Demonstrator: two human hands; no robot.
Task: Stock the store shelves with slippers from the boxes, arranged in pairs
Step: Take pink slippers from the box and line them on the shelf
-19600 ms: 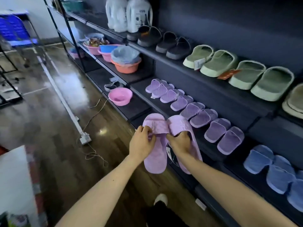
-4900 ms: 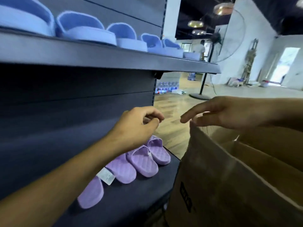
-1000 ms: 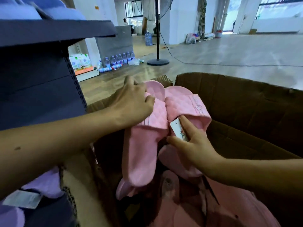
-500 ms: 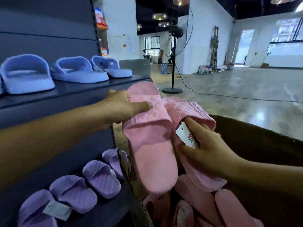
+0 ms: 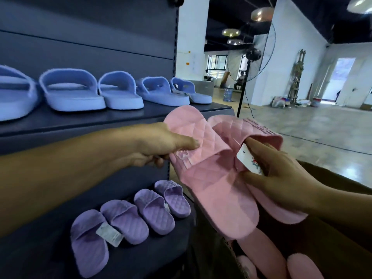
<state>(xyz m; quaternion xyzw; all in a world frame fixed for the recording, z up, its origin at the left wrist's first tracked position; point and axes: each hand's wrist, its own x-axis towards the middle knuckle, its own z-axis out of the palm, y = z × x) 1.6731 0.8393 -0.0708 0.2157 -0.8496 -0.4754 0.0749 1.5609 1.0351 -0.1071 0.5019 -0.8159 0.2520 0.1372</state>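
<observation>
While the left hand (image 5: 159, 141) pinches one pink slipper (image 5: 217, 188), the right hand (image 5: 285, 178) grips the other slipper (image 5: 251, 127), fingers (image 5: 261, 151) tucked under its strap.

We stand in a shop: a dark display shelf (image 5: 128, 115) carries blue slippers (image 5: 72, 93) in a row, purple slippers (image 5: 145, 212) below, one bearing a paper tag (image 5: 109, 234); beyond lies a wide floor (image 5: 322, 127) with a standing fan (image 5: 251, 55).
</observation>
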